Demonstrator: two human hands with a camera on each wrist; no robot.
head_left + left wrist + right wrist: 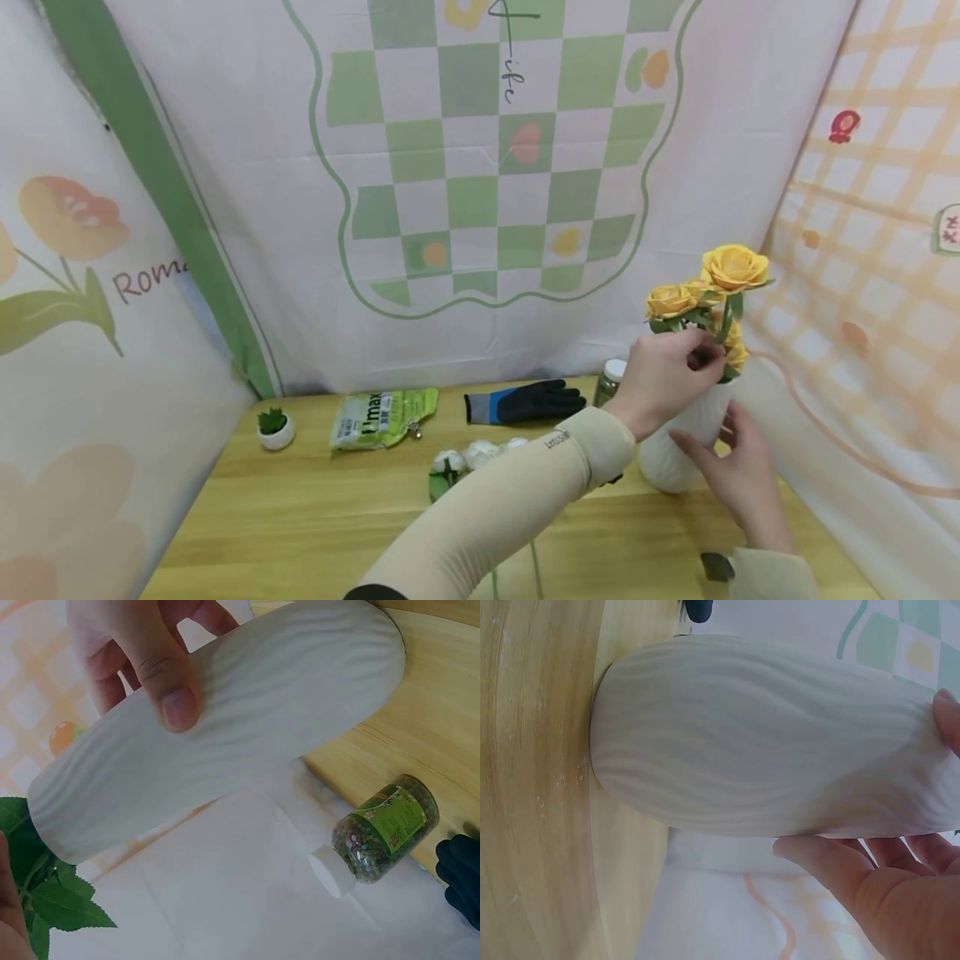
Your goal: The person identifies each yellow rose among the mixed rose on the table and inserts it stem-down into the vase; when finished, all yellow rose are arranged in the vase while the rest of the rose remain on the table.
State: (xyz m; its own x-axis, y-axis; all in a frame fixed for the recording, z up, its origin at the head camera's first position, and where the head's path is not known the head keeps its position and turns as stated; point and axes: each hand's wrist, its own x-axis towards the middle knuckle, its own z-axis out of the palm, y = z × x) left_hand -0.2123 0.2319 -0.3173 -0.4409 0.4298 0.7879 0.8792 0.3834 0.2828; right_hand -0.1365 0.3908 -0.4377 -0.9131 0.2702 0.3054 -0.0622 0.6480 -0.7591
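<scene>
A white vase with a wavy ribbed surface [678,454] stands upright at the right end of the table, holding several yellow roses [735,268]. My left hand [667,375] is above the vase's mouth, its thumb and finger pinching a rose stem among the leaves. With thumb and fingers on opposite sides, my right hand [746,475] grips the vase from the right. The left wrist view shows the vase [225,720] with green leaves [67,904] at its mouth. In the right wrist view the thumb of my right hand [877,889] is against the vase.
White artificial flowers [480,454] lie mid-table, partly behind my left forearm. Behind them are a dark work glove [536,402] and a green packet [382,419]. A white-capped jar of small beads [386,829] stands near the vase. A potted succulent [275,429] is at far left.
</scene>
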